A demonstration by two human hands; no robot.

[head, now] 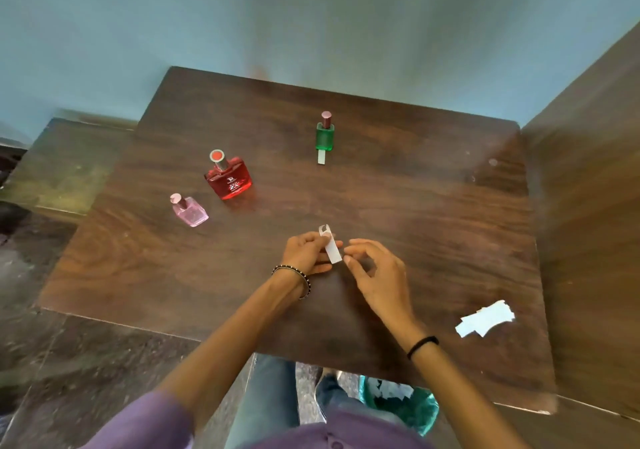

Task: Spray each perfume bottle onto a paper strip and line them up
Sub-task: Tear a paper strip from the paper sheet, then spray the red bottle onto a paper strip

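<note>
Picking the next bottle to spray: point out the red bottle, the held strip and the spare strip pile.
red bottle (229, 181), head view, front of glass body.
held strip (330, 251), head view, its white middle.
spare strip pile (485, 318), head view, centre of pile.

A dark wood-grain table (415, 188) stands against a pale blue-green wall (311, 15), with a tall brown wooden panel (588, 206) just beside its right edge and a lower, worn greenish surface (69, 164) beside its far left corner. Below lies a dark mottled stone floor (69, 362). Under the table's near edge stands a green bin (424, 414) with white scraps (388, 389) in it.
</note>
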